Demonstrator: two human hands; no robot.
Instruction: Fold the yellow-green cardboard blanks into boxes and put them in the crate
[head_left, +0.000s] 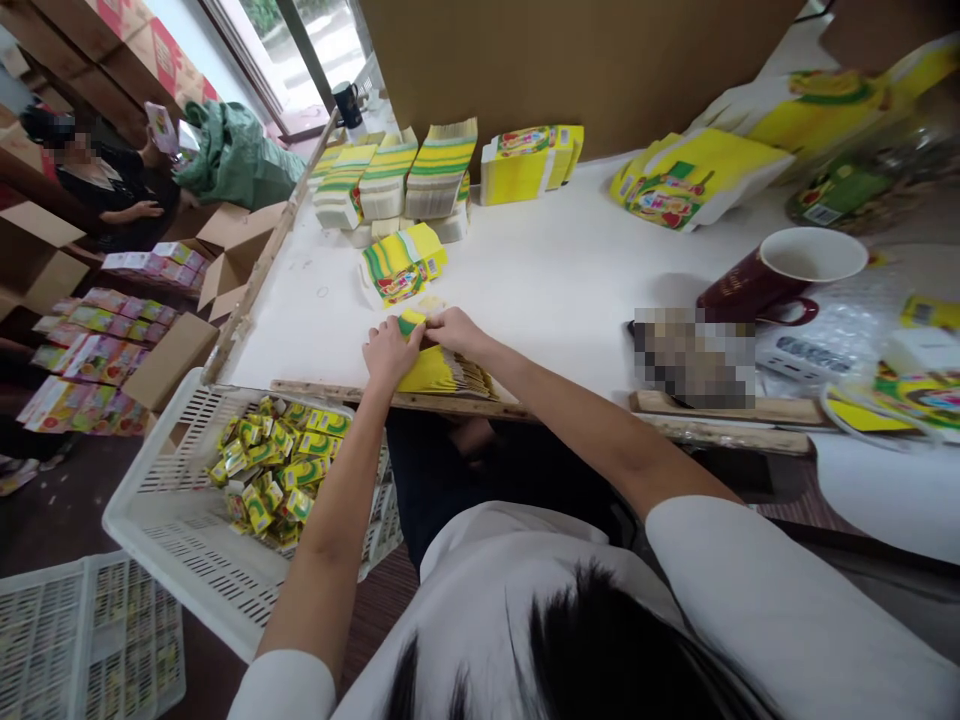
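Note:
At the near edge of the white table (555, 260), a stack of flat yellow cartons (442, 372) lies in front of me. My left hand (391, 352) is closed on the left end of a green-and-yellow carton (409, 322) on top of this stack. Opposite it, my right hand (456, 330) pinches the same carton with bent fingers; the fingertips are partly hidden. Just beyond my hands rests a small group of printed yellow cartons (403, 265). Farther back, bundles of flat cartons (442, 165) stand in rows.
A white plastic basket (187, 540) below left holds many small folded yellow boxes (277, 465). On the right are a tilted maroon mug (750, 280), a power strip (796, 357) and more yellow cartons (697, 180). A co-worker (105, 180) is at far left among cardboard boxes.

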